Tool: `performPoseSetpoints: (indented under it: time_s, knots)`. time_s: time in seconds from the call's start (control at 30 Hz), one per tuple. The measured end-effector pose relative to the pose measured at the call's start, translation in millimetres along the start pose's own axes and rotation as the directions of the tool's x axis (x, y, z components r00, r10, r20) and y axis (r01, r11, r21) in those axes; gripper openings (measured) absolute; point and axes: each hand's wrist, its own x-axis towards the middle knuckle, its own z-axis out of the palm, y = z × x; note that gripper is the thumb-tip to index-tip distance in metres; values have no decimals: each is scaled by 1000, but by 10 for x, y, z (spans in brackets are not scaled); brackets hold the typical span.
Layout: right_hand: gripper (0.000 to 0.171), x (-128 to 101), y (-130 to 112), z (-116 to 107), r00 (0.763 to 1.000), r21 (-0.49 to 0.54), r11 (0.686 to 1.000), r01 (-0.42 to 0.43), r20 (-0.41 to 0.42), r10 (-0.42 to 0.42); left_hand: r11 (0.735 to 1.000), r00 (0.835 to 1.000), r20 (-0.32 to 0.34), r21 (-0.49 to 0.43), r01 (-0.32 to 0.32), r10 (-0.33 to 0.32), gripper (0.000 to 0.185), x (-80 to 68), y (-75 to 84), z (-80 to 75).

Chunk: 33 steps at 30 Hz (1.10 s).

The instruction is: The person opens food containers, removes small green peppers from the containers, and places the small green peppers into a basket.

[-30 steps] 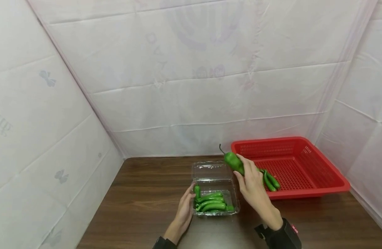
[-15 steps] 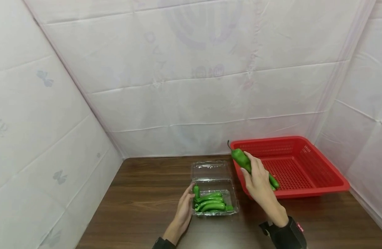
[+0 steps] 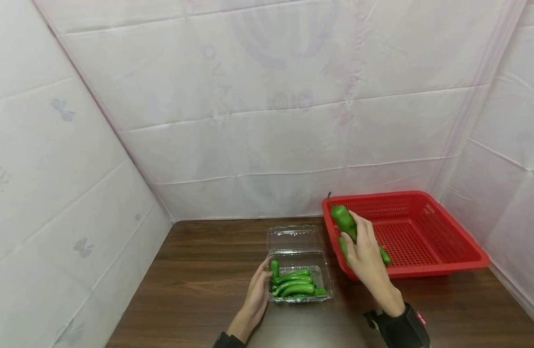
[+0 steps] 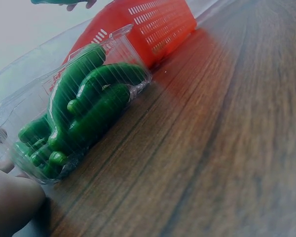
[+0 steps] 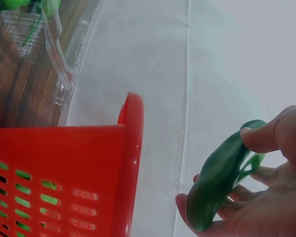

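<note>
The place is a screened-off booth (image 3: 97, 203), its wider setting hidden: creased, faintly printed white sheets (image 3: 249, 145) rise behind, left and right of the wood-grain table (image 3: 197, 285).

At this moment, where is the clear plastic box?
In the head view, the clear plastic box sits on the table, left of the red basket, with the left hand at its left side.

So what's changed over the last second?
The right hand, its grip kept on the large green pepper, moved right, toward the red basket. Another pepper now shows just below that one. The left hand stayed at the left side of the clear container, peppers inside unmoved.
</note>
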Motion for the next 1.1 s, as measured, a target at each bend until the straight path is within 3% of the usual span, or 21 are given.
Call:
performPoseSetpoints:
  time_s: [0.53,0.87,1.1]
  knots:
    - [54,-14,95,-51,996,-24,995,-92,18,93,1000,1000,-9,-7,-3,3,62,-24,-7,-19]
    - [56,-48,191,-58,998,-33,997,-69,-4,68,1000,1000,-12,6,8,-8,62,-39,26,-34]
    - [55,-65,250,-58,987,-103,982,-158,19,161,1000,1000,-12,3,12,-11,62,-45,26,-36]
